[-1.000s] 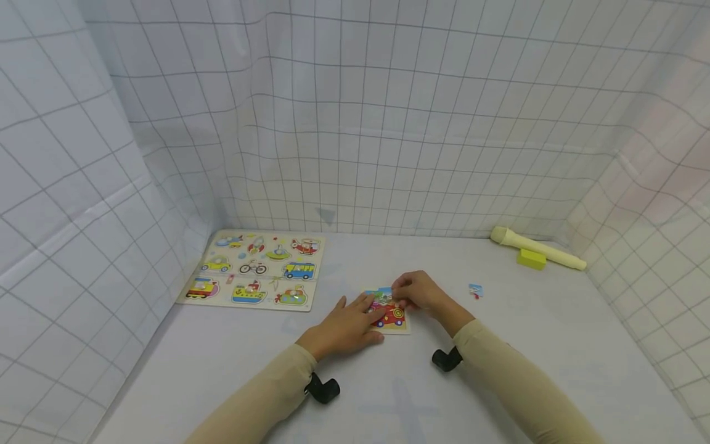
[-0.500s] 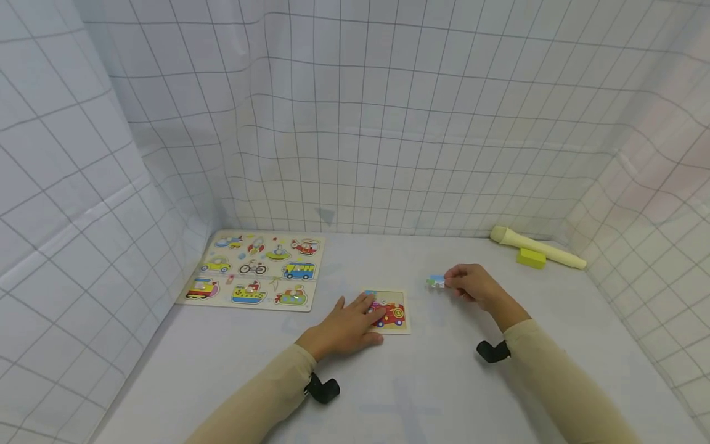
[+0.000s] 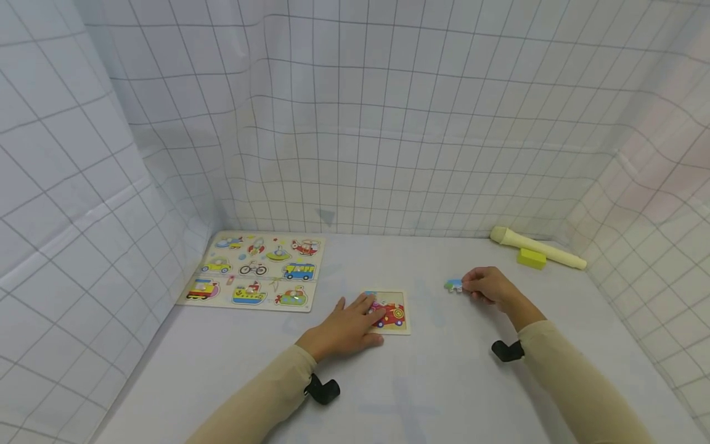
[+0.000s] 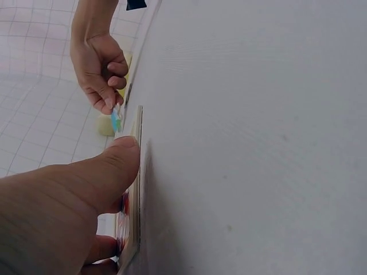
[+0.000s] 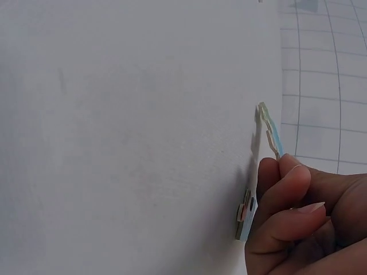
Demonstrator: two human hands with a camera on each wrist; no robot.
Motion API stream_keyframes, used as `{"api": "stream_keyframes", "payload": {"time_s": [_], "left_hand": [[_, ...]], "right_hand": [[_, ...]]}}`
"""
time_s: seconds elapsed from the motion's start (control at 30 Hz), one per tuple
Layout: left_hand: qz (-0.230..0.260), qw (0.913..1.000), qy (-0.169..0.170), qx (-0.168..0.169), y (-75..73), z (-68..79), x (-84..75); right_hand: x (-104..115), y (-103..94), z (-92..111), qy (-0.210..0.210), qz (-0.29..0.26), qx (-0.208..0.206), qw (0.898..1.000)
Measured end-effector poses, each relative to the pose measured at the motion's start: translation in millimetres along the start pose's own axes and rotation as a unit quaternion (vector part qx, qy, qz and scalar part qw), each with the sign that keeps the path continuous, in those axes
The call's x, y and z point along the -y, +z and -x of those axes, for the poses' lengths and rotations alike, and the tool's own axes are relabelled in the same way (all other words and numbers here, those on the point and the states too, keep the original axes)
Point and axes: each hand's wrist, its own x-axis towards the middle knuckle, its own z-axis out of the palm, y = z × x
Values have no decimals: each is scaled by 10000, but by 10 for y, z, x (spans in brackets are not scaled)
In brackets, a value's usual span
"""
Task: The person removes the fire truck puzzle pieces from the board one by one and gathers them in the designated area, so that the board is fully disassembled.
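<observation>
White worktop [image 3: 399, 379], vehicle puzzle board [image 3: 274, 269] at left, framed puzzle [image 3: 397, 299] near centre, loose puzzle piece [image 5: 245, 217], yellow block [image 3: 531, 259] beside pale-yellow rod [image 3: 556, 254].

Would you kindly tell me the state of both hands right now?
Left hand: open, resting on the small puzzle board.
Right hand: closed, pinching a blue-green puzzle piece.

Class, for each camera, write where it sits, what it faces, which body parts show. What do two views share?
Head: worn on the head, facing forward and down; left hand, right hand and sleeves show.
Left wrist: worn there, looking past the left hand and small puzzle towards the right hand.
Right wrist: worn there, looking over the tabletop; the right hand shows.
Both wrist views share the right hand pinching a puzzle piece.
</observation>
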Motion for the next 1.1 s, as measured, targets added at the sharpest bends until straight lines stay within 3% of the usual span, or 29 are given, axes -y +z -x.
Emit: {"api": "stream_keyframes", "payload": {"time_s": [0.57, 0.93, 1.1], "left_hand": [[87, 9999, 118, -42, -40, 27, 10], [156, 9997, 167, -118, -23, 32, 51], [-31, 9996, -22, -281, -35, 95, 37]], "right_hand": [[10, 40, -13, -256, 474, -249, 9982], [121, 130, 14, -398, 239, -45, 9989], [198, 259, 6, -440, 0, 93, 9990]]}}
